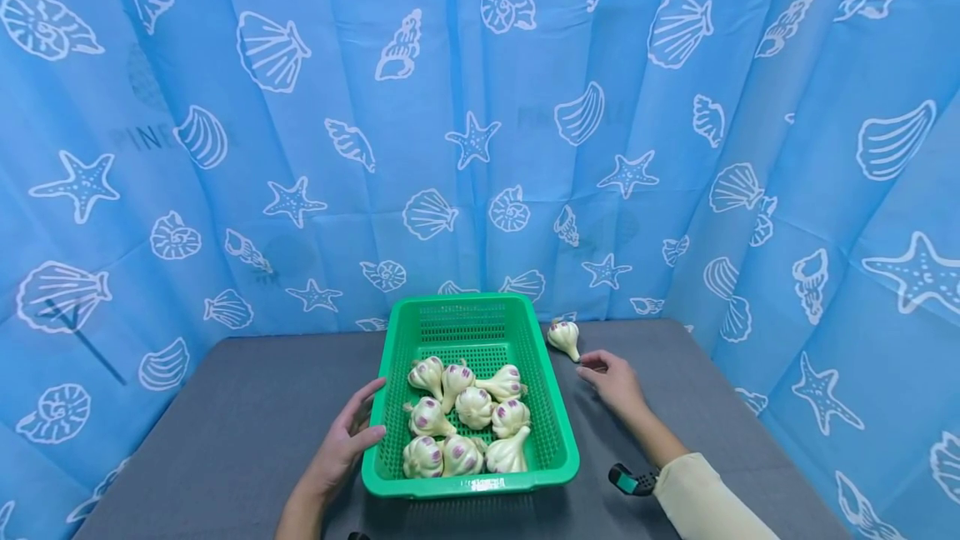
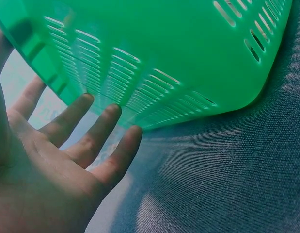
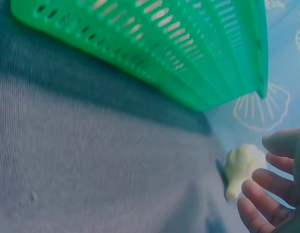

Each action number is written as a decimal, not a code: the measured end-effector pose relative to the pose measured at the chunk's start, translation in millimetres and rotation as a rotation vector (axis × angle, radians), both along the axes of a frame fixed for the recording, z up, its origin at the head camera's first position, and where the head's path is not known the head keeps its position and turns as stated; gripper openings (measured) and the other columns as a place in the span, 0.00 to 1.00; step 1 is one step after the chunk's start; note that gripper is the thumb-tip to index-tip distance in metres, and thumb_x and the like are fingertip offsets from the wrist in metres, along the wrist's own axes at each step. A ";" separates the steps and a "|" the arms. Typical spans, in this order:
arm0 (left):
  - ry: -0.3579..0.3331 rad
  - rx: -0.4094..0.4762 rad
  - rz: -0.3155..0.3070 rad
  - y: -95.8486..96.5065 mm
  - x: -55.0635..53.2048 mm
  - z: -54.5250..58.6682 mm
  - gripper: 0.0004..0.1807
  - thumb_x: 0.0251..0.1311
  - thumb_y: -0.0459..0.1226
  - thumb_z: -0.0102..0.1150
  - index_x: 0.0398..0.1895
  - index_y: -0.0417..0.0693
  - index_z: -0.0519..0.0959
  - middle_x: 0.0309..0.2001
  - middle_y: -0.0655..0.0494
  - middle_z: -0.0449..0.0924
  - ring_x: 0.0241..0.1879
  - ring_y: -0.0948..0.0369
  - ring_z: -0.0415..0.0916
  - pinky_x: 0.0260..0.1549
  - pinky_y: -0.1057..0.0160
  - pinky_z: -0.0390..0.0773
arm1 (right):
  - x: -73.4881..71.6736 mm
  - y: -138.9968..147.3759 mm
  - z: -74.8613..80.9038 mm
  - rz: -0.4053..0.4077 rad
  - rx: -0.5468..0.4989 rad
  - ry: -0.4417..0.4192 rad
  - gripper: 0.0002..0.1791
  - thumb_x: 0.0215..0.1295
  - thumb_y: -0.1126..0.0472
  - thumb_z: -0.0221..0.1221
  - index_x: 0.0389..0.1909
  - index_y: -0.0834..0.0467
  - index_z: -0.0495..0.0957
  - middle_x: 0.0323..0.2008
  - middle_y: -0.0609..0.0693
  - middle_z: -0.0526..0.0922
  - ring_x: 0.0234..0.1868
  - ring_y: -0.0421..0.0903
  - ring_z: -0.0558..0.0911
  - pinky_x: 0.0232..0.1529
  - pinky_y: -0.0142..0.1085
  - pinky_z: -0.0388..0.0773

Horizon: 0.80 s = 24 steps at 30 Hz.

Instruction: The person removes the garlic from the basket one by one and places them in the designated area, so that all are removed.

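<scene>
A green plastic basket [image 1: 558,427] with slotted walls holds several garlic bulbs [image 1: 474,408], white with purple patches. Against the basket's left wall is my left hand [image 1: 347,440]; in the left wrist view its straight fingertips [image 2: 112,110] lie at the slotted side. One more garlic bulb [image 1: 564,338] lies on the table outside the basket, off its far right corner, stem toward me. My right hand [image 1: 611,380] is beside that stem, fingers extended and holding nothing. The right wrist view shows its fingers [image 3: 273,182] spread close to the loose bulb [image 3: 242,167].
The basket stands on a table with a grey cloth [image 1: 285,394]. A blue curtain [image 1: 472,215] printed with white seashells and starfish hangs behind the table and along both sides. A black wrist strap [image 1: 632,480] shows at the right sleeve [image 1: 701,494].
</scene>
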State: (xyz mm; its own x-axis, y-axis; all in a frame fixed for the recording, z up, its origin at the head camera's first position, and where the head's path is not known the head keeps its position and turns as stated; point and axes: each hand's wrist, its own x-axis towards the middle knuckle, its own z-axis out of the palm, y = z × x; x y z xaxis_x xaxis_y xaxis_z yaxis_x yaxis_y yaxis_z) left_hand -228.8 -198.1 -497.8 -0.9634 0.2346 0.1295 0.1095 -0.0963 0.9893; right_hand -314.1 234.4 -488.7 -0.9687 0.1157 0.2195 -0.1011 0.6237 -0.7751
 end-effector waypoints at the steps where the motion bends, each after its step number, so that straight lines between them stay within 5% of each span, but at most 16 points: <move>1: 0.000 -0.002 0.002 0.0 0.1 0.2 0.35 0.67 0.31 0.51 0.75 0.49 0.54 0.70 0.36 0.54 0.63 0.43 0.63 0.49 0.59 0.75 | 0.6 -1.5 2.7 0.008 -0.008 -0.003 0.12 0.63 0.63 0.64 0.44 0.64 0.82 0.39 0.54 0.83 0.42 0.52 0.81 0.38 0.42 0.76; 6: -0.001 -0.001 0.010 0.7 0.7 0.6 0.35 0.67 0.31 0.52 0.75 0.49 0.54 0.70 0.36 0.54 0.63 0.42 0.63 0.49 0.59 0.76 | 4.1 -9.7 16.9 0.046 -0.074 -0.029 0.13 0.65 0.63 0.62 0.47 0.65 0.80 0.40 0.54 0.83 0.41 0.51 0.81 0.35 0.39 0.78; 16: -0.010 -0.011 0.039 2.1 -0.7 0.7 0.34 0.66 0.32 0.53 0.75 0.52 0.56 0.70 0.37 0.56 0.64 0.43 0.63 0.49 0.59 0.75 | 8.5 -20.2 50.5 0.084 -0.178 -0.004 0.14 0.68 0.63 0.59 0.49 0.67 0.79 0.44 0.59 0.82 0.45 0.54 0.80 0.42 0.50 0.79; 24: -0.005 -0.002 0.034 1.7 0.2 0.0 0.34 0.66 0.32 0.53 0.75 0.50 0.56 0.69 0.36 0.56 0.63 0.42 0.63 0.49 0.59 0.75 | 3.7 -27.2 65.9 0.117 -0.167 0.006 0.14 0.69 0.61 0.59 0.50 0.65 0.79 0.46 0.58 0.81 0.46 0.53 0.80 0.38 0.39 0.80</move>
